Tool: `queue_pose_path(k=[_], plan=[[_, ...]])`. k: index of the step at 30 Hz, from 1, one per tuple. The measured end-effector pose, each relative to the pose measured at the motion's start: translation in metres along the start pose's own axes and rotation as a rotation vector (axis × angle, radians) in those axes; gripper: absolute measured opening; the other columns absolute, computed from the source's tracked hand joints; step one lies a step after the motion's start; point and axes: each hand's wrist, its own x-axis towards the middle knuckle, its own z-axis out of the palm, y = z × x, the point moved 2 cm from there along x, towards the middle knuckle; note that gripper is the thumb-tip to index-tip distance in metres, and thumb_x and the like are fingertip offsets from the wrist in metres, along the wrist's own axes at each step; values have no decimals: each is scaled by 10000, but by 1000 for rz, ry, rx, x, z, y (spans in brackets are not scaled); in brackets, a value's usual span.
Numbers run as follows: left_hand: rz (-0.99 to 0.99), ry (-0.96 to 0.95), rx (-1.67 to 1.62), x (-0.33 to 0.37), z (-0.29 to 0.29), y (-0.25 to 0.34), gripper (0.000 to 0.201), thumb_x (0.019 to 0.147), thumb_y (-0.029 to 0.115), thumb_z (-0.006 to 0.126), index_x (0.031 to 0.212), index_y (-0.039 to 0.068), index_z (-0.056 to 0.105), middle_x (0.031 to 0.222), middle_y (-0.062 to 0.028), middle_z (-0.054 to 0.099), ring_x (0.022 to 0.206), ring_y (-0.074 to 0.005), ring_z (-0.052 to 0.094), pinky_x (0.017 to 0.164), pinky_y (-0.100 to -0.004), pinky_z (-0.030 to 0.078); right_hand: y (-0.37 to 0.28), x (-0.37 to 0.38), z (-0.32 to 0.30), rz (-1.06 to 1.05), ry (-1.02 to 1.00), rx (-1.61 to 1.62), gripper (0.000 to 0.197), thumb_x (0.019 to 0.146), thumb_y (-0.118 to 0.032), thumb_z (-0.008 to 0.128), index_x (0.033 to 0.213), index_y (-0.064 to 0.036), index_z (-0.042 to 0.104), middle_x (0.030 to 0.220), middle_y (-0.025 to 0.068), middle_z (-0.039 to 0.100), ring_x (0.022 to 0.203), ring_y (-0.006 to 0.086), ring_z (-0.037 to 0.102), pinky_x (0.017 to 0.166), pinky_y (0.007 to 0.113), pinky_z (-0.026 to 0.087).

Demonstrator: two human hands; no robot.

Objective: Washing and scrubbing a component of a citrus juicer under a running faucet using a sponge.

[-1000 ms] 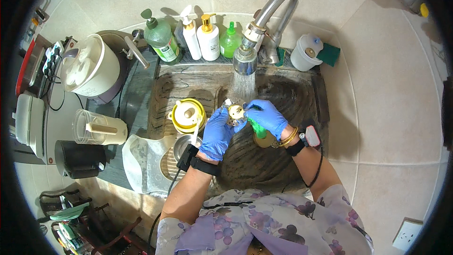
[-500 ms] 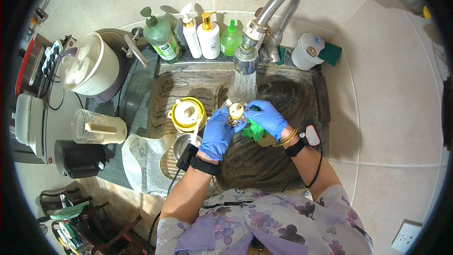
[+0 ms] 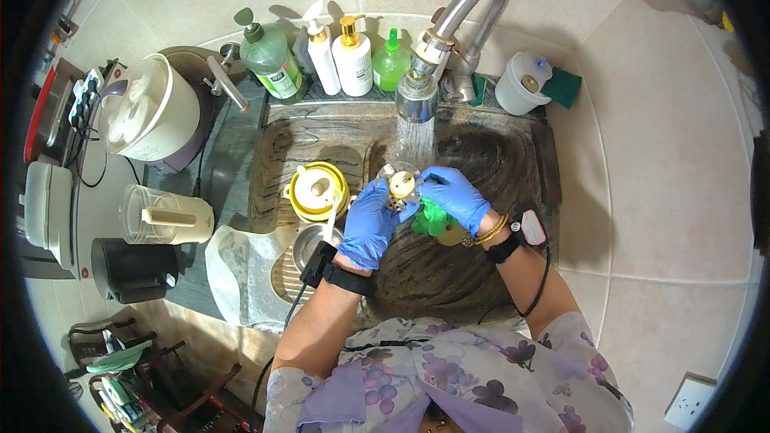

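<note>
Both my hands wear blue gloves and meet over the dark sink basin [image 3: 481, 273], just below the running water [image 3: 416, 140]. My left hand [image 3: 369, 226] is closed around a small clear, dark-speckled piece with a cream-yellow round knob [image 3: 401, 184]; its exact kind is unclear. My right hand [image 3: 455, 199] is closed at the piece's right side, with a green mesh scrubber [image 3: 433, 216] bunched under its fingers. Left of my hands sit a yellow-rimmed pot with a cream lid [image 3: 318, 191] and a metal bowl [image 3: 307, 247], with a white handle [image 3: 331, 219] lying across them.
A curved metal faucet [image 3: 473, 4] arches over the sink. Several pump bottles [image 3: 353, 64], a white cup [image 3: 521, 84] and a green scouring pad [image 3: 561, 89] line the back ledge. Left stand a white rice cooker [image 3: 152, 112], a clear jug [image 3: 164, 216] and a black container [image 3: 132, 267].
My hands stay almost in place with the clear piece between them. The right fingers have shifted slightly, and the green mesh has moved a little. Water keeps running.
</note>
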Motion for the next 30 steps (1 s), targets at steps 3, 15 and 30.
queue_pose_path(k=[3, 15, 30], plan=[[1, 7, 16, 0, -1, 2, 274, 917, 136, 398, 1175, 65, 459, 1114, -107, 536, 1007, -240, 539, 841, -417, 478, -3, -3, 1, 8, -9, 34, 148, 781, -120, 578, 841, 13, 602, 718, 34, 573, 626, 82, 519, 546, 237, 433], [33, 35, 65, 4, -8, -1, 263, 918, 165, 410, 1149, 62, 481, 1078, -105, 552, 974, -237, 553, 814, -402, 490, -11, -4, 5, 94, -27, 117, 159, 800, -121, 578, 895, 7, 573, 692, 36, 562, 590, 87, 521, 521, 243, 437], [67, 11, 39, 6, -6, -2, 255, 915, 123, 407, 1142, 27, 473, 1079, -118, 549, 964, -245, 557, 813, -404, 487, -16, -6, 5, -39, -20, -60, 122, 782, -86, 585, 870, -7, 558, 701, 25, 552, 652, 77, 518, 559, 245, 443]])
